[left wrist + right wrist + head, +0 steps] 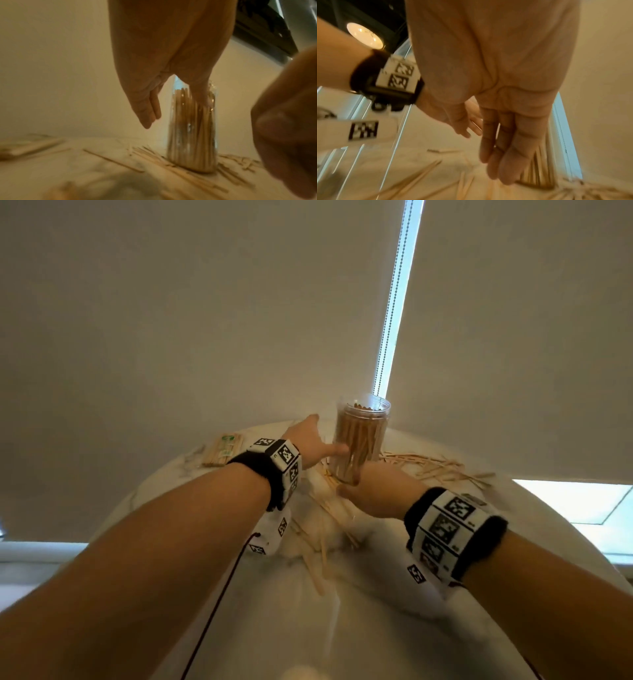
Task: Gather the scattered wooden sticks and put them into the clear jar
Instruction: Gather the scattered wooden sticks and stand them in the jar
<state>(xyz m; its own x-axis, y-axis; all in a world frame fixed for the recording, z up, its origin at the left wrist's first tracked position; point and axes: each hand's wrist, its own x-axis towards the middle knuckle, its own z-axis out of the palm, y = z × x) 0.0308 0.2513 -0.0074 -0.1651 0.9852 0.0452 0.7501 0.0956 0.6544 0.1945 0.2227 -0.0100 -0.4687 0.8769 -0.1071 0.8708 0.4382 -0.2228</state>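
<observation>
The clear jar [361, 440] stands upright on the round white table [394, 628], packed with wooden sticks. My left hand [313, 441] is at the jar's left side: the thumb lies against the jar wall and the fingers [149, 108] are straight and just clear of it. My right hand [370, 491] is low at the jar's base, its fingers [505, 148] straight and together, holding nothing. The jar [536, 170] shows behind them. Loose sticks [442, 467] lie right of the jar, and more sticks [320, 546] lie between my wrists.
A wrapped bundle of sticks [224, 450] lies at the table's far left. A window blind with a bead chain [394, 302] hangs right behind the jar. The table's curved edge runs close behind the jar. A thin cord [219, 594] hangs from my left wrist.
</observation>
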